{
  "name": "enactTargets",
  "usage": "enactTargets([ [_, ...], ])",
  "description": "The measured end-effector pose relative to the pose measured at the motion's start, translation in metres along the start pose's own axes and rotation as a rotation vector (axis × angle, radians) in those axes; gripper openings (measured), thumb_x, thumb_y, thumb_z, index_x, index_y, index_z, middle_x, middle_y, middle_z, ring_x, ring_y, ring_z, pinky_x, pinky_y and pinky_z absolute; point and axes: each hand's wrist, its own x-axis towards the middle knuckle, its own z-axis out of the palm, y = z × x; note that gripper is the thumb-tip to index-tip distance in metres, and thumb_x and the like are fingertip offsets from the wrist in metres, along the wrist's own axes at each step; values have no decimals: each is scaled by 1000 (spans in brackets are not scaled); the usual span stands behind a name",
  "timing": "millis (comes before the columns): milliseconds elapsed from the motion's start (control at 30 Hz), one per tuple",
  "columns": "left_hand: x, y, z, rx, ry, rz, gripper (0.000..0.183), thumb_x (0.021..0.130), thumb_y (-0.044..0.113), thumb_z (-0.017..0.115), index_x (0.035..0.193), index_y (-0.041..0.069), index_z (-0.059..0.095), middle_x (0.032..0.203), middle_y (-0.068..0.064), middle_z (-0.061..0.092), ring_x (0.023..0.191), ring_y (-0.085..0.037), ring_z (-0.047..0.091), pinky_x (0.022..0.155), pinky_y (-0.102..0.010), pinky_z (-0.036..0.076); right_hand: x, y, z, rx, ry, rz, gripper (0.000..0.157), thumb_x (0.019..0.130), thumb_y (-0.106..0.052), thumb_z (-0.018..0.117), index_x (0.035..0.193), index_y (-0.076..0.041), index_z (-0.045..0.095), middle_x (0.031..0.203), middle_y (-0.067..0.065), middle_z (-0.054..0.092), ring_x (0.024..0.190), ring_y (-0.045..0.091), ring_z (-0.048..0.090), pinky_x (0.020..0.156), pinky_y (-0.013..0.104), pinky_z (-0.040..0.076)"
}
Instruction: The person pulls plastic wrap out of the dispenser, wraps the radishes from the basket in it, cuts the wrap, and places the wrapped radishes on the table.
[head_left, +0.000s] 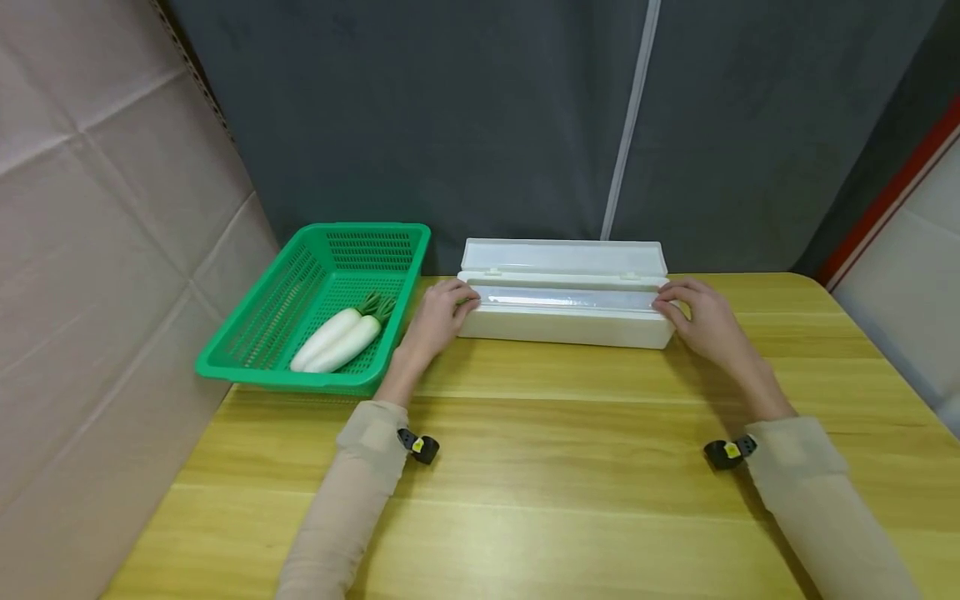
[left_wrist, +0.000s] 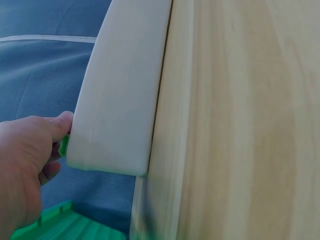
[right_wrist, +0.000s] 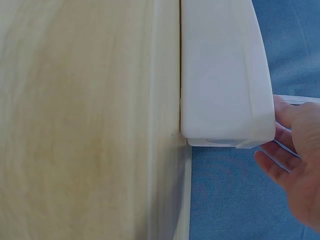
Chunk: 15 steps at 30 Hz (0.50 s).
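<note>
In the head view a long white cling film box [head_left: 562, 327] lies near the table's back edge. Its lid [head_left: 562, 254] is raised at the back, and a strip of clear, shiny cling film [head_left: 566, 298] spans the opening. At the box's left end my left hand [head_left: 438, 315] pinches the film's edge between thumb and fingers. My right hand [head_left: 701, 318] does likewise at the right end. Both wrist views show the hands at the box's upper corners, thumbs [left_wrist: 62, 120] close to its edge; the film between the fingertips is hard to make out there.
Left of the box stands a green plastic basket [head_left: 315, 381] holding two white radishes [head_left: 341, 346] with short green stems. A dark grey curtain [head_left: 450, 125] hangs right behind the wooden table [head_left: 562, 483]. A pale cloth wall [head_left: 112, 250] borders the left side.
</note>
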Motion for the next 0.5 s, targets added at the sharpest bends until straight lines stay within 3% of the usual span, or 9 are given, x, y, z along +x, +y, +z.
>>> enactTargets([
  [267,3,-2,0,10,-24,-26,10,94,11,73,95,2,77,95,-11,69,94,-30,62,89,-41,49,1,2,1,32,-12,-12,10,94,-2,70,103,3,72,108,23,65,107,41,57,95,60,43],
  [500,7,-1,2,11,-58,-77,12,95,14,71,96,3,76,94,-10,67,91,-29,59,83,-39,49,4,1,1,31,-3,-17,8,91,-1,72,96,5,73,103,23,66,103,41,58,93,58,44],
])
